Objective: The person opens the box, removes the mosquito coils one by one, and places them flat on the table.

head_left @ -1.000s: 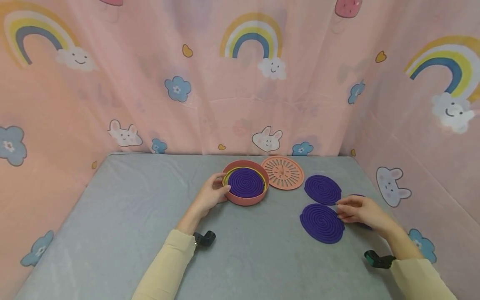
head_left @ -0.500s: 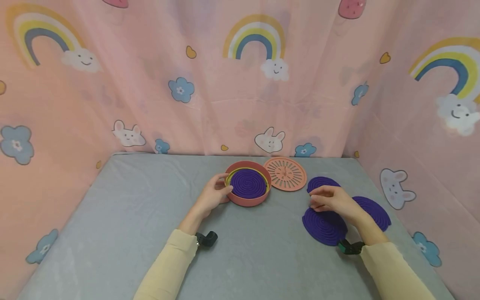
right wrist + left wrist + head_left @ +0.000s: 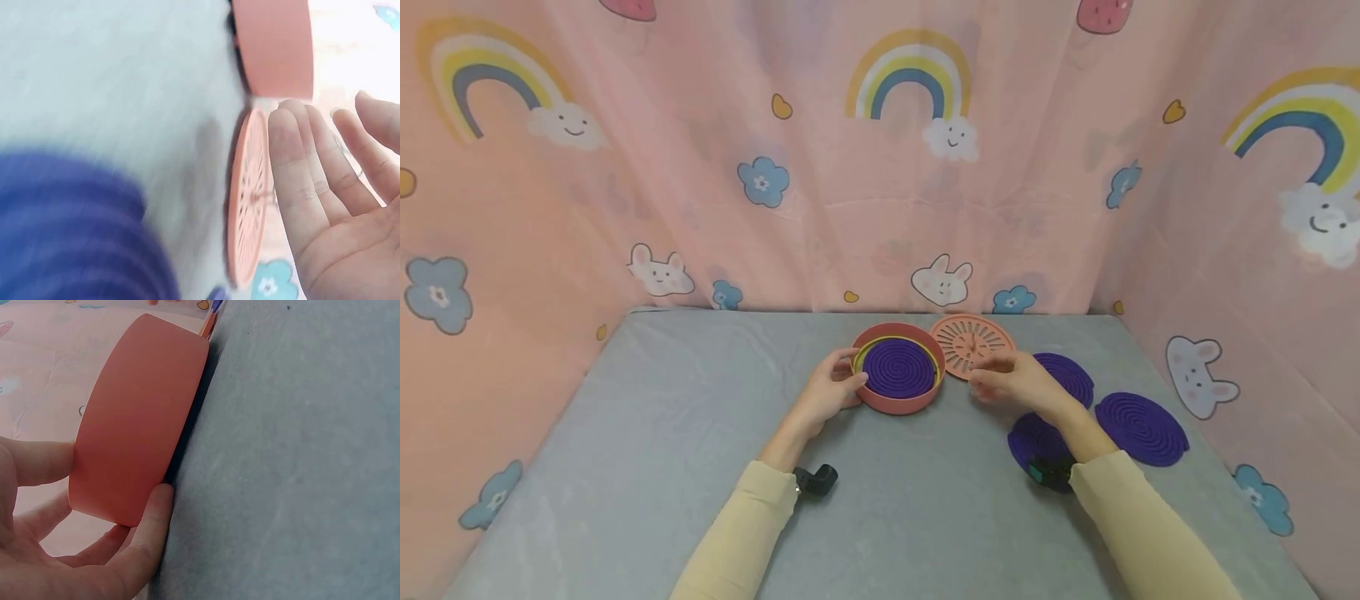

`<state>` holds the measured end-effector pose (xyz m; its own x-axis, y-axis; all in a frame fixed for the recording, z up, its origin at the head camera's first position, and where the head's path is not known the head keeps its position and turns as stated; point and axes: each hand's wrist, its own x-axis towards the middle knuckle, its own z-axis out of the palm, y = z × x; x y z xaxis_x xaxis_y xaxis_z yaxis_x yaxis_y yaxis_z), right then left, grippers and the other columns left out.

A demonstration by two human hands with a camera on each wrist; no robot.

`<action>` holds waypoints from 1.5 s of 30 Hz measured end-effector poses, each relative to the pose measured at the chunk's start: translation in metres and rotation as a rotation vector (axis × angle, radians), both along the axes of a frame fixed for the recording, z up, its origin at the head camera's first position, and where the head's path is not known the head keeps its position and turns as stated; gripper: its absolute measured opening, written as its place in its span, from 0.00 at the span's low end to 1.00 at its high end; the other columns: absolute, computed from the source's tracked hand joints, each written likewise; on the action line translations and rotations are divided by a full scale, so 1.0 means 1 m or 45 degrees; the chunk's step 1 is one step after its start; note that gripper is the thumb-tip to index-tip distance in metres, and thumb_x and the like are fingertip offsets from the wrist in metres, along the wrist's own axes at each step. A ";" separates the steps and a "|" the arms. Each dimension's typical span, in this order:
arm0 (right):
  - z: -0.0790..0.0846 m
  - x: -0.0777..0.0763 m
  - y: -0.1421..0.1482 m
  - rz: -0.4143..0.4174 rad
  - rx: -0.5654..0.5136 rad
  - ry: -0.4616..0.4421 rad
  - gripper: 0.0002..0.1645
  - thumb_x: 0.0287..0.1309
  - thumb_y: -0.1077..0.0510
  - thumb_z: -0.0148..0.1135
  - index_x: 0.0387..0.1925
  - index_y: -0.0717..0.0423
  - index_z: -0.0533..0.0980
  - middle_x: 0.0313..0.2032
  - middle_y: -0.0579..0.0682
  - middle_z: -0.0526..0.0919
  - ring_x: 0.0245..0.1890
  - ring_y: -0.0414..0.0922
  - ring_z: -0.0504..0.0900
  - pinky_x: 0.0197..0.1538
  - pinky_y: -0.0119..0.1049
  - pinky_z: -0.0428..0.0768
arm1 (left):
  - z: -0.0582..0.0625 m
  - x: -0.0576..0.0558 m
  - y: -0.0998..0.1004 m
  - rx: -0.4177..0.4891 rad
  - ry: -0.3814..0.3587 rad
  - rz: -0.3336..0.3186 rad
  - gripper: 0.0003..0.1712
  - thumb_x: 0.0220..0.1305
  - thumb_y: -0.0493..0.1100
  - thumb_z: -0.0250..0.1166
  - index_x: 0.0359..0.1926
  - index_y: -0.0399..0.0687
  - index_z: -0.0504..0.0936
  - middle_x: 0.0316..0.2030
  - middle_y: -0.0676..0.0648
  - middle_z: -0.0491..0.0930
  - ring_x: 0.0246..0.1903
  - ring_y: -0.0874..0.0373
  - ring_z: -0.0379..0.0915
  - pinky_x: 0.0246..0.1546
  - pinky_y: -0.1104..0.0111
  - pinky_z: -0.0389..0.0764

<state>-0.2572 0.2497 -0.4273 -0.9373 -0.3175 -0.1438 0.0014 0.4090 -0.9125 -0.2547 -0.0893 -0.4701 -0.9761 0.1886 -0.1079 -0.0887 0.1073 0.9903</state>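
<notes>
A round salmon-pink box (image 3: 898,406) stands near the back of the table. Inside its yellow inner ring (image 3: 859,357) lies a purple spiral-ribbed coaster (image 3: 898,367). My left hand (image 3: 829,389) holds the box at its left side, with the fingers (image 3: 140,547) spread against the wall in the left wrist view. Between the box and the loose purple coasters, my right hand (image 3: 1018,385) is raised over the table, holding nothing. Its fingers (image 3: 290,156) are extended in the right wrist view, near the slotted pink lid (image 3: 973,333), which lies to the right of the box.
Several loose purple coasters lie on the right: one (image 3: 1066,377) behind the right wrist, one (image 3: 1028,442) partly hidden under it, one (image 3: 1142,429) farther right. A grey cloth (image 3: 647,467) covers the table, and a patterned pink curtain (image 3: 842,225) rises behind it.
My right hand has moved left, away from the loose coasters toward the lid and box, uncovering the rightmost coaster. The left hand stays on the box.
</notes>
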 end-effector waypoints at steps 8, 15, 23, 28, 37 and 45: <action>-0.006 -0.006 -0.027 -0.030 -0.116 0.011 0.25 0.70 0.58 0.64 0.59 0.73 0.74 0.53 0.70 0.81 0.45 0.60 0.86 0.47 0.47 0.87 | 0.000 0.001 0.002 -0.006 0.000 0.006 0.29 0.72 0.40 0.64 0.72 0.49 0.69 0.65 0.36 0.68 0.59 0.44 0.74 0.47 0.58 0.86; -0.021 -0.009 -0.041 -0.126 -0.124 0.066 0.24 0.70 0.57 0.64 0.60 0.68 0.76 0.53 0.66 0.80 0.45 0.56 0.85 0.46 0.46 0.87 | -0.001 0.002 0.002 -0.011 -0.014 0.015 0.29 0.72 0.40 0.64 0.71 0.49 0.69 0.65 0.36 0.67 0.59 0.44 0.74 0.47 0.59 0.86; -0.033 -0.009 -0.054 -0.203 -0.163 0.087 0.24 0.69 0.60 0.65 0.62 0.67 0.75 0.57 0.67 0.77 0.52 0.55 0.81 0.49 0.47 0.86 | -0.003 0.003 0.004 0.005 -0.011 0.004 0.29 0.72 0.40 0.64 0.71 0.47 0.69 0.65 0.35 0.67 0.59 0.44 0.74 0.47 0.58 0.86; -0.039 -0.008 -0.057 -0.244 -0.160 0.119 0.24 0.68 0.61 0.65 0.62 0.65 0.75 0.63 0.68 0.72 0.54 0.55 0.80 0.46 0.41 0.87 | -0.004 0.002 0.006 0.008 -0.009 -0.010 0.29 0.72 0.40 0.64 0.71 0.48 0.69 0.65 0.35 0.67 0.60 0.44 0.73 0.47 0.58 0.86; -0.041 -0.005 -0.059 -0.297 -0.215 0.064 0.25 0.68 0.60 0.65 0.64 0.62 0.74 0.62 0.66 0.70 0.59 0.58 0.76 0.48 0.41 0.86 | -0.002 0.002 0.007 -0.008 -0.011 -0.013 0.30 0.72 0.40 0.64 0.72 0.48 0.69 0.65 0.36 0.67 0.60 0.44 0.73 0.48 0.59 0.86; -0.035 -0.010 -0.066 -0.286 -0.191 0.077 0.25 0.68 0.59 0.66 0.64 0.61 0.74 0.61 0.65 0.73 0.58 0.58 0.78 0.47 0.43 0.87 | 0.003 0.000 0.001 -0.099 0.026 0.026 0.30 0.72 0.40 0.64 0.72 0.48 0.69 0.65 0.36 0.68 0.61 0.43 0.73 0.48 0.60 0.85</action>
